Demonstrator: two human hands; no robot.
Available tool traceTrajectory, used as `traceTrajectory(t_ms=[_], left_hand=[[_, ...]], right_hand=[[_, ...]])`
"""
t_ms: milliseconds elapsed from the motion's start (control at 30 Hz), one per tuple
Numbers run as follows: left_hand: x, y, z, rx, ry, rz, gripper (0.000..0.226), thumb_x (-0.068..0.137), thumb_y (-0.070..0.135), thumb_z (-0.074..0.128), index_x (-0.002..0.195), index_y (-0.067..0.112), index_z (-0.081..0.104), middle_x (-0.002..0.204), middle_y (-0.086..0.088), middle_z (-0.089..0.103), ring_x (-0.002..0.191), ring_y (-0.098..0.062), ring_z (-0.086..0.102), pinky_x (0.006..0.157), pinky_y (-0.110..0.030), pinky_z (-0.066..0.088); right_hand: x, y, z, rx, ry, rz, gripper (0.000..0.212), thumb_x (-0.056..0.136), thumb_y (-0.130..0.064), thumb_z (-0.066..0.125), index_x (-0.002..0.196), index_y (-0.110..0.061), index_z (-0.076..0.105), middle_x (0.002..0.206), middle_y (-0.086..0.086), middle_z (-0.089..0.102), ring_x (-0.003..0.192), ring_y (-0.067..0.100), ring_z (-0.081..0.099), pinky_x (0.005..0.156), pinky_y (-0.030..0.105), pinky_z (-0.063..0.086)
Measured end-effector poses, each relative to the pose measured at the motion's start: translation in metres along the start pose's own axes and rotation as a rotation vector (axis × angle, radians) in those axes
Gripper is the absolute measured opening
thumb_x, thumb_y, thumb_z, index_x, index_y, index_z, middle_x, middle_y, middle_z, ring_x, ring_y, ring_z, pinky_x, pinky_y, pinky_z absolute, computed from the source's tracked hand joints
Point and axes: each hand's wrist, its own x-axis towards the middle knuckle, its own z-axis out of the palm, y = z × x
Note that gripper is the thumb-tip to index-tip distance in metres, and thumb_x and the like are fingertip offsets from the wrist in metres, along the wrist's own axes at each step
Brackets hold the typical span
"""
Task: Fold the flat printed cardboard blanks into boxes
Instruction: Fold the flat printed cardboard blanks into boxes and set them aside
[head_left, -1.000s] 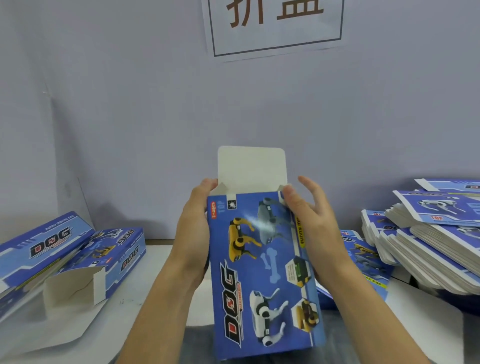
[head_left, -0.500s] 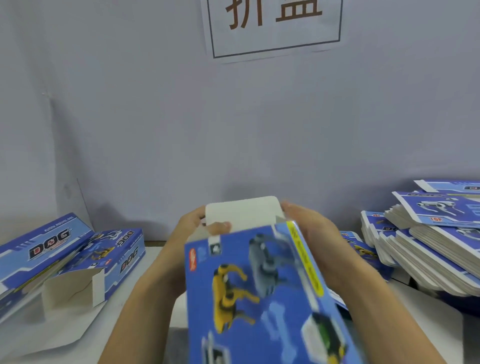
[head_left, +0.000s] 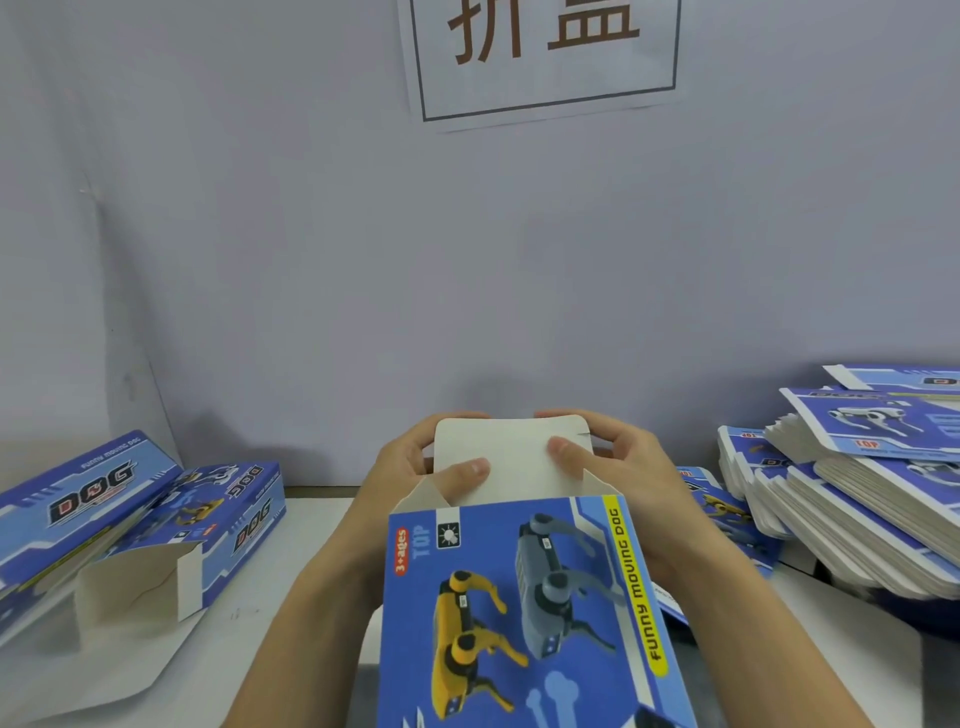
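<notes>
The blue printed cardboard box (head_left: 524, 608) stood mid-frame above the white surface (head_left: 171, 660), between folded boxes (head_left: 208, 525) at left and stacked flat blanks (head_left: 857, 514) at right. Left hand (head_left: 415, 467) and right hand (head_left: 613, 467) each pinched its white top flap (head_left: 511, 457), thumbs pressed on top.

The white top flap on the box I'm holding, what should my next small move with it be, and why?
Probably keep folding the white top flap down and tuck its free edge into the box. Both thumbs already press on it, left hand and right hand pinch it from either side, and the small side flap by the left thumb looks turned inward, so the opening seems ready to close.
</notes>
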Motion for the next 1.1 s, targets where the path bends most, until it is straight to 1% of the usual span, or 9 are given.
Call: traceTrajectory(t_ms=[267,367,500,567,633,733,800,933,1100], left_hand=[[0.003,-0.001,-0.003,0.004,-0.011,0.019,0.017,0.079,0.004,0.072,0.093,0.011,0.066,0.068,-0.009,0.072,0.056,-0.018,0.070,0.047,-0.025,0.054],[0.000,0.001,0.002,-0.064,-0.037,0.013,0.021,0.083,0.014,0.068,0.103,0.018,0.066,0.075,-0.011,0.074,0.060,-0.019,0.071,0.048,-0.025,0.055],[-0.006,-0.005,0.004,0.008,-0.116,0.050,0.030,0.103,0.014,0.049,0.132,0.009,0.055,0.091,-0.020,0.069,0.069,-0.019,0.067,0.054,-0.022,0.051],[-0.012,-0.004,0.003,-0.041,-0.252,-0.056,0.053,0.091,0.012,0.070,0.139,0.007,0.048,0.083,-0.016,0.069,0.058,-0.010,0.069,0.052,-0.020,0.054],[-0.010,0.003,-0.002,0.015,-0.349,-0.206,0.086,0.064,0.026,0.092,0.139,0.029,0.048,0.099,-0.008,0.076,0.081,-0.015,0.076,0.074,-0.030,0.062],[-0.028,0.000,-0.018,0.193,-0.667,-0.228,0.067,0.077,0.022,0.084,0.124,0.057,0.051,0.130,-0.008,0.067,0.117,-0.033,0.066,0.101,-0.058,0.050],[-0.026,-0.001,-0.020,0.180,-0.519,-0.119,0.068,0.076,0.018,0.083,0.126,0.052,0.053,0.126,-0.009,0.069,0.113,-0.037,0.068,0.095,-0.062,0.053],[-0.016,0.014,-0.035,-0.347,0.200,0.259,0.072,0.062,0.014,0.088,0.126,0.021,0.055,0.118,-0.002,0.072,0.102,-0.021,0.071,0.078,-0.040,0.062],[-0.015,0.015,-0.057,-0.472,0.541,0.154,0.078,0.080,0.033,0.072,0.147,0.007,0.043,0.147,0.001,0.051,0.139,-0.017,0.044,0.108,-0.044,0.045]], right_hand=[[-0.002,-0.002,0.005,-0.009,0.024,-0.009,0.033,0.093,0.005,0.062,0.071,-0.015,0.077,0.068,0.011,0.071,0.053,0.019,0.066,0.049,0.025,0.053],[-0.002,-0.003,0.004,0.017,0.088,-0.002,0.022,0.093,0.006,0.059,0.088,-0.008,0.075,0.065,0.004,0.071,0.051,0.013,0.063,0.046,0.021,0.051],[0.002,-0.003,-0.015,0.154,0.404,-0.106,0.026,0.095,0.003,0.056,0.092,-0.018,0.071,0.071,0.002,0.068,0.051,0.010,0.060,0.046,0.020,0.050],[0.004,-0.001,-0.032,0.240,0.633,-0.153,0.026,0.094,-0.001,0.057,0.089,-0.023,0.069,0.079,0.002,0.065,0.057,0.012,0.059,0.050,0.021,0.050],[0.002,-0.001,-0.045,0.324,0.772,-0.172,0.022,0.091,-0.004,0.058,0.091,-0.023,0.069,0.085,0.002,0.066,0.062,0.015,0.061,0.055,0.025,0.052],[0.000,0.000,-0.055,0.476,0.810,-0.125,0.019,0.088,-0.010,0.054,0.075,-0.022,0.062,0.067,-0.008,0.061,0.052,0.011,0.056,0.049,0.023,0.048],[0.000,0.001,-0.056,0.637,0.761,-0.087,0.017,0.089,-0.016,0.050,0.076,-0.023,0.059,0.063,-0.007,0.062,0.052,0.014,0.060,0.051,0.022,0.045],[-0.002,0.005,-0.053,0.536,0.711,0.011,0.029,0.097,-0.027,0.043,0.113,-0.024,0.067,0.090,0.003,0.077,0.073,0.021,0.077,0.065,0.029,0.051],[0.002,0.013,-0.044,-0.045,0.547,0.083,0.026,0.096,-0.010,0.053,0.105,-0.030,0.067,0.107,0.010,0.072,0.099,0.025,0.068,0.079,0.041,0.055]])
